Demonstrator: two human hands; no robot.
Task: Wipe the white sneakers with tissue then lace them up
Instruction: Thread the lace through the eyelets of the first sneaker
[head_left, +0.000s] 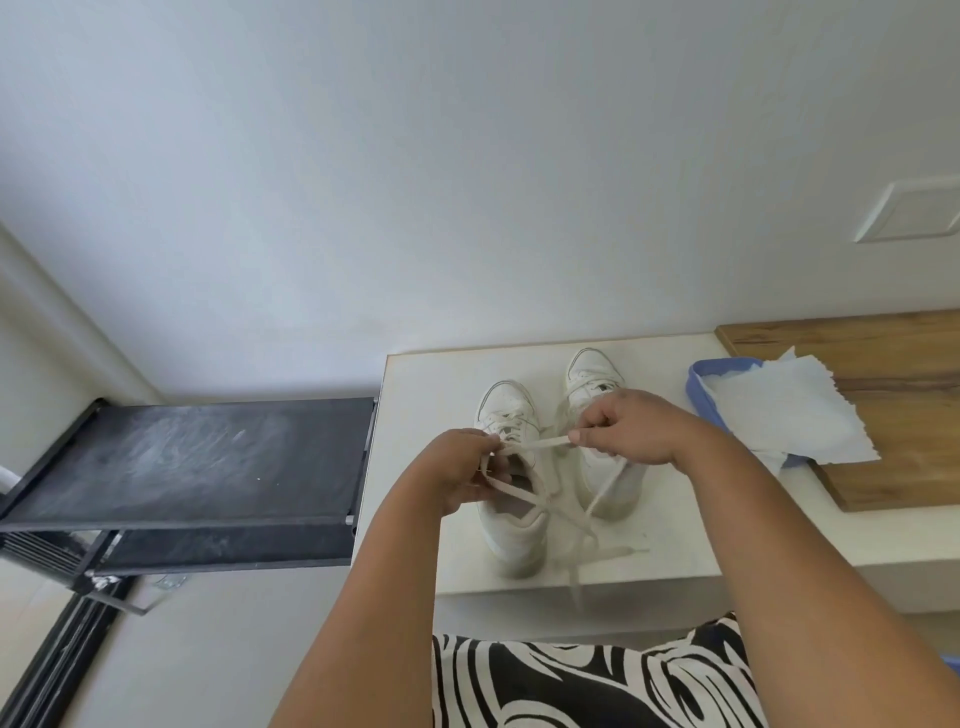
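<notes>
Two white sneakers stand side by side on a white ledge (415, 395), toes pointing to the wall. The left sneaker (511, 519) is nearer me, the right sneaker (592, 374) a little farther. My left hand (460, 473) holds the left sneaker's shoelace (535, 445) over the shoe's opening. My right hand (628, 428) pinches the other part of the same lace, stretched flat between both hands. Loose lace ends (587, 530) trail between the shoes toward the ledge's front edge.
A white tissue (784, 410) lies over a blue tray (698, 387) on a wooden board (893, 364) at the right. A black rack shelf (192, 457) stands left of the ledge. Black-and-white patterned clothing (571, 686) fills the bottom.
</notes>
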